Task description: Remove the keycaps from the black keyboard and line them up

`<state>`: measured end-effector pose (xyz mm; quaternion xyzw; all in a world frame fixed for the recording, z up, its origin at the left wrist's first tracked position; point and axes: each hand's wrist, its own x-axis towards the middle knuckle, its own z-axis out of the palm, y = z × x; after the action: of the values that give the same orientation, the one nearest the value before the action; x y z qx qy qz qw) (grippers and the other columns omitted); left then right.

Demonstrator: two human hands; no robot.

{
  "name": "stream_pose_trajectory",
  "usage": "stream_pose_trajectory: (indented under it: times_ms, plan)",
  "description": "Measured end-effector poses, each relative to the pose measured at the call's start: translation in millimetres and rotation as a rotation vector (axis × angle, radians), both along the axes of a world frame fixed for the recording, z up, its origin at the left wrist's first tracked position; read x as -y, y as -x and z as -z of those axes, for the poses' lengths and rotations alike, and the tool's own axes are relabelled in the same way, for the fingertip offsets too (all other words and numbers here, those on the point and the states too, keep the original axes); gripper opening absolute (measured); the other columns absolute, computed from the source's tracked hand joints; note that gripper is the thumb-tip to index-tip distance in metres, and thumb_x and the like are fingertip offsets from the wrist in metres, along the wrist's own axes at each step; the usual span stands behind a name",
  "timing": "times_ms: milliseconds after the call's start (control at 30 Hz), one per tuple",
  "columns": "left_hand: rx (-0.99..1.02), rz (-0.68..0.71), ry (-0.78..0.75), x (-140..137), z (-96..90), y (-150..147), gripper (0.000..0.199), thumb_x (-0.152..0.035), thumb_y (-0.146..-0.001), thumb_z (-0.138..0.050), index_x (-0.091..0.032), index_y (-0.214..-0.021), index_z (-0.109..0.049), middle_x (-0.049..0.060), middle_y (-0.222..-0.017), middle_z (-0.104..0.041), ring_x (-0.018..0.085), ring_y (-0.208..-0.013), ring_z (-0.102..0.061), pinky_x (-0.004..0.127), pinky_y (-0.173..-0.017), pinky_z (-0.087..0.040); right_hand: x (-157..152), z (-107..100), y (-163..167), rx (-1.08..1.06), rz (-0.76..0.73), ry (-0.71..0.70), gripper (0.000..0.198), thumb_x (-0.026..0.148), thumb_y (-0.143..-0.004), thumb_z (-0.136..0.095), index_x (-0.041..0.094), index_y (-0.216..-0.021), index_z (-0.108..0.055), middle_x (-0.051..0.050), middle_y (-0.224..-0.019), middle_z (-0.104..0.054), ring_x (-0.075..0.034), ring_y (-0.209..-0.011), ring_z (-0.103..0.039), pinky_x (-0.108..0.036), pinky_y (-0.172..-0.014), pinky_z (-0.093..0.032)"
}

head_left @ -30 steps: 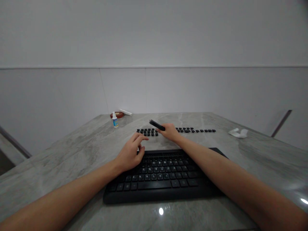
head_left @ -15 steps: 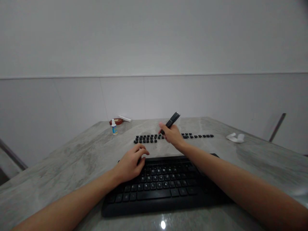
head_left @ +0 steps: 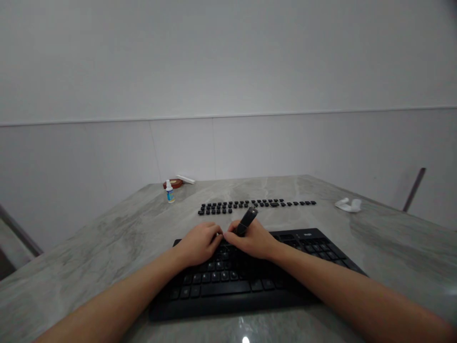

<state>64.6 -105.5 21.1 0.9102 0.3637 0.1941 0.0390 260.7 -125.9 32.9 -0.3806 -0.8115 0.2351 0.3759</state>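
A black keyboard (head_left: 228, 305) lies on the table in front of me, with several keys gone from its upper rows. Over its top left part, my left hand (head_left: 200, 243) rests with fingers bent and pressed together; whatever they pinch is too small to make out. Close beside it, my right hand (head_left: 252, 239) grips a black stick-shaped tool (head_left: 247, 220) with a shiny upper end, tilted up to the right. The tool's lower end is hidden by my fingers. Beyond both hands, small black keycaps (head_left: 219, 208) lie in rows on the table.
At the back left stand a small white spray bottle (head_left: 170, 193) with a blue label, a reddish-brown case (head_left: 174, 183) and a white strip (head_left: 186, 179). A crumpled white item (head_left: 349, 205) lies at the right. The marbled table (head_left: 117, 243) ends near a white wall.
My right hand has come back from the keycap rows to the keyboard, bringing the black tool beside my left hand. My left fingers have drawn together.
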Motion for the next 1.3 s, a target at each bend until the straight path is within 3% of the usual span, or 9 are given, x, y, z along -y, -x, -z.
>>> stream_pose_trajectory:
  times_ms: [200, 433, 700, 1100, 1300]
  plan:
    - [0.149, 0.153, -0.106, 5.8, -1.8, 4.1, 0.025, -0.009, -0.090, -0.039, -0.016, -0.103, -0.059, 0.009, -0.097, -0.059, 0.020, -0.091, -0.055, 0.034, -0.082, -0.047, 1.4, -1.0, -3.8, 0.003, 0.028, -0.029, 0.018, 0.028, -0.080, -0.058, 0.015, -0.071, -0.067, 0.001, -0.058, -0.057, -0.010, -0.057, -0.051, -0.022, -0.055, -0.038]
    - [0.145, 0.339, -0.157, 16.2, -11.8, 4.7, 0.010, -0.014, -0.088, -0.043, -0.016, -0.082, -0.050, 0.005, -0.080, -0.054, 0.018, -0.076, -0.050, 0.031, -0.069, -0.041, 7.3, -6.4, -6.1, -0.076, -0.112, 0.084, 0.019, 0.031, -0.082, -0.059, 0.014, -0.076, -0.066, 0.000, -0.061, -0.060, -0.011, -0.056, -0.054, -0.022, -0.054, -0.042]
    - [0.087, 0.473, -0.119, 16.8, -13.9, 8.8, 0.014, -0.017, -0.089, -0.039, -0.018, -0.078, -0.048, 0.006, -0.073, -0.055, 0.018, -0.068, -0.050, 0.033, -0.065, -0.039, 15.4, -7.9, -8.1, 0.113, -0.172, -0.170, 0.022, 0.032, -0.081, -0.060, 0.015, -0.071, -0.069, -0.001, -0.059, -0.062, -0.010, -0.053, -0.054, -0.021, -0.054, -0.040]
    - [0.090, 0.548, -0.051, 19.1, -14.1, 9.1, 0.013, -0.016, -0.086, -0.042, -0.018, -0.077, -0.052, 0.007, -0.071, -0.058, 0.018, -0.067, -0.054, 0.033, -0.066, -0.042, 16.7, -3.2, -10.0, 0.114, -0.297, -0.225, 0.016, 0.029, -0.077, -0.061, 0.016, -0.071, -0.067, 0.000, -0.058, -0.062, -0.008, -0.050, -0.055, -0.018, -0.051, -0.041]
    - [0.090, 0.519, -0.045, 17.9, -12.1, 9.3, 0.013, -0.017, -0.087, -0.044, -0.018, -0.083, -0.056, 0.008, -0.075, -0.061, 0.019, -0.069, -0.056, 0.032, -0.066, -0.044, 18.2, -4.6, -9.0, 0.156, -0.258, -0.239, 0.016, 0.029, -0.077, -0.058, 0.018, -0.067, -0.063, 0.001, -0.054, -0.058, -0.009, -0.048, -0.051, -0.019, -0.049, -0.039]
